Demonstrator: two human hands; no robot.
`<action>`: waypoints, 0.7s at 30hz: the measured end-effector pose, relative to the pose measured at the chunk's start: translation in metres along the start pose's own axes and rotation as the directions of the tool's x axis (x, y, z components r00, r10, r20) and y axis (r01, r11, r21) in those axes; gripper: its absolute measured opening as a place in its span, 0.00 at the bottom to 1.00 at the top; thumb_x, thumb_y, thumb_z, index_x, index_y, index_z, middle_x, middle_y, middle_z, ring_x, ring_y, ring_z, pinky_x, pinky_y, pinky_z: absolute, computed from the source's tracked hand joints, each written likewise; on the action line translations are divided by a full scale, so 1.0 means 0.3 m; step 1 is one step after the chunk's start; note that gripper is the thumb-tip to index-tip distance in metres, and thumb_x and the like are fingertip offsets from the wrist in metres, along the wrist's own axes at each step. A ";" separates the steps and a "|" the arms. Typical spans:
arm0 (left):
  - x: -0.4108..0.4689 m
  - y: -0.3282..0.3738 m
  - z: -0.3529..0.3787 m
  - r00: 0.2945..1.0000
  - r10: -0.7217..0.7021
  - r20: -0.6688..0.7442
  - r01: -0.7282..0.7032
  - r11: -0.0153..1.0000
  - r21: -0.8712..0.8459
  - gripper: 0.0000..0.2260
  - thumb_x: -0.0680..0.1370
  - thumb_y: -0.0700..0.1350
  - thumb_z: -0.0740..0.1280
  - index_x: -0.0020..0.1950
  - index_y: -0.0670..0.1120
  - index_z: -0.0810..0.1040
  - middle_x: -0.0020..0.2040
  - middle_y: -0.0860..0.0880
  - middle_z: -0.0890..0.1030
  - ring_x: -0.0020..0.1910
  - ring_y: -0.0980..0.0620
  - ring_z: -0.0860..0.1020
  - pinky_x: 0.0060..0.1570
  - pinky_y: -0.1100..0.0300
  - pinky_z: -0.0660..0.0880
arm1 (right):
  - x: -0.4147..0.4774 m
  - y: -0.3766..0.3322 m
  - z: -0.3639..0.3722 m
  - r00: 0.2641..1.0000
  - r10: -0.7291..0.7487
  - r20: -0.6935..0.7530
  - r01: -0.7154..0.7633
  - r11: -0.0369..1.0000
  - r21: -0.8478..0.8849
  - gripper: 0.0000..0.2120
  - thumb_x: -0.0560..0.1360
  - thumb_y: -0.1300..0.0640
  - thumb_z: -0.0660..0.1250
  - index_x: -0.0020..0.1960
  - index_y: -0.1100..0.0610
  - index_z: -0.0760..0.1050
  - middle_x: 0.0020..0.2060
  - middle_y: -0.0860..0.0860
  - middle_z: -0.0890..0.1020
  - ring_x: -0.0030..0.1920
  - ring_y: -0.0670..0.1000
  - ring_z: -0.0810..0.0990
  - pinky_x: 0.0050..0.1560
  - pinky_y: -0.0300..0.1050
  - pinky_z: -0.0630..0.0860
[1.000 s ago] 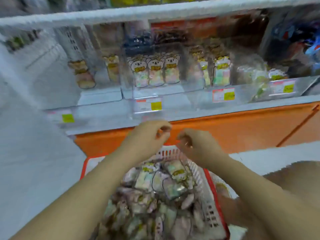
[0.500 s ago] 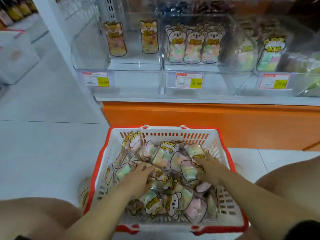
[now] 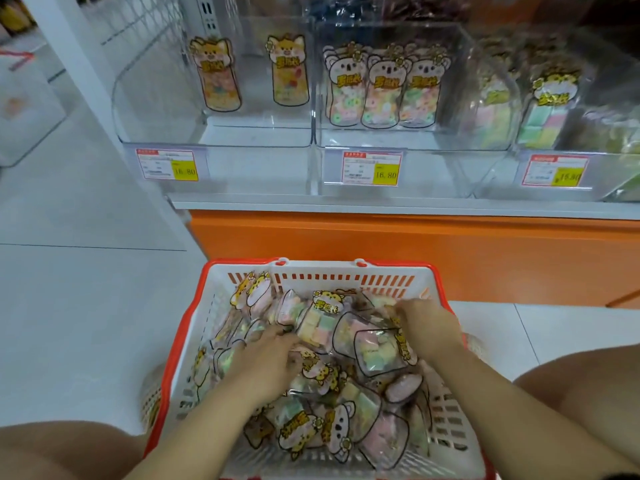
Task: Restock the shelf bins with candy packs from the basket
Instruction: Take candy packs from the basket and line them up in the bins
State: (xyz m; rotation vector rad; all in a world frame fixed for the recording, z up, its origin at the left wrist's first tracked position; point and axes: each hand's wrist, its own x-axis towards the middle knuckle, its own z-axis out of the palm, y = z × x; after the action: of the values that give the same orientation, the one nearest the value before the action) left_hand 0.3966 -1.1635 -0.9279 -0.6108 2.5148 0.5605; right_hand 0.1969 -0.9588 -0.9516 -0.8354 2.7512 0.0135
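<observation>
Both hands reach into the red-rimmed basket (image 3: 322, 278) of candy packs (image 3: 377, 355): left hand (image 3: 266, 362) rests with loose fingers on the heap, while right hand (image 3: 429, 327) has its fingertips buried, its grasp unclear.

Down on the floor sits the red-rimmed white plastic basket (image 3: 322, 266), heaped with jumbled clear cartoon-animal candy packs (image 3: 322, 327). Above, clear plastic shelf bins (image 3: 221, 168) hold a few upright.

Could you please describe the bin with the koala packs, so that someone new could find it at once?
Above the orange shelf base runs a row of clear bins with price tags. Take the second bin from the left. It alone shows three white koala packs side by side, while the left bin has only two orange packs, standing apart.
</observation>
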 end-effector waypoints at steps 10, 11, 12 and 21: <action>-0.038 0.111 -0.244 0.975 0.221 0.029 -0.100 0.548 -0.830 0.33 0.70 0.67 0.73 0.73 0.63 0.69 0.68 0.61 0.76 0.68 0.58 0.73 0.72 0.50 0.68 | -0.168 -0.158 -0.381 0.907 -0.306 -0.291 0.412 0.491 0.768 0.20 0.71 0.78 0.61 0.40 0.53 0.79 0.51 0.48 0.84 0.55 0.41 0.80 0.51 0.35 0.77; -0.049 0.117 -0.230 0.961 0.253 0.110 0.001 0.394 -0.919 0.36 0.66 0.64 0.78 0.71 0.59 0.72 0.62 0.58 0.81 0.63 0.56 0.78 0.69 0.51 0.72 | -0.182 -0.173 -0.381 0.911 -0.307 -0.274 0.388 0.421 0.820 0.21 0.71 0.78 0.62 0.40 0.53 0.79 0.51 0.49 0.84 0.55 0.41 0.80 0.51 0.36 0.78; -0.053 0.119 -0.211 0.955 0.257 0.151 0.084 0.252 -0.964 0.34 0.65 0.57 0.81 0.69 0.53 0.74 0.55 0.56 0.85 0.56 0.56 0.82 0.62 0.54 0.77 | -0.186 -0.185 -0.377 0.916 -0.305 -0.262 0.366 0.362 0.858 0.20 0.72 0.78 0.62 0.41 0.53 0.79 0.52 0.48 0.84 0.55 0.41 0.81 0.52 0.35 0.78; -0.014 0.045 -0.152 0.977 -0.200 0.068 0.114 0.227 -0.967 0.15 0.76 0.48 0.74 0.59 0.43 0.79 0.56 0.39 0.83 0.53 0.43 0.83 0.56 0.43 0.80 | -0.071 0.024 0.088 0.894 0.176 0.413 -0.392 0.754 0.527 0.43 0.74 0.49 0.74 0.79 0.59 0.53 0.73 0.56 0.69 0.66 0.57 0.74 0.64 0.47 0.72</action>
State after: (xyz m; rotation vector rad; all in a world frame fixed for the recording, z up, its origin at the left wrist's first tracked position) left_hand 0.3766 -1.1734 -0.8855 -1.2992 1.7768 2.1216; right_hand 0.2165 -0.9390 -0.9721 -0.1952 2.2938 -0.5755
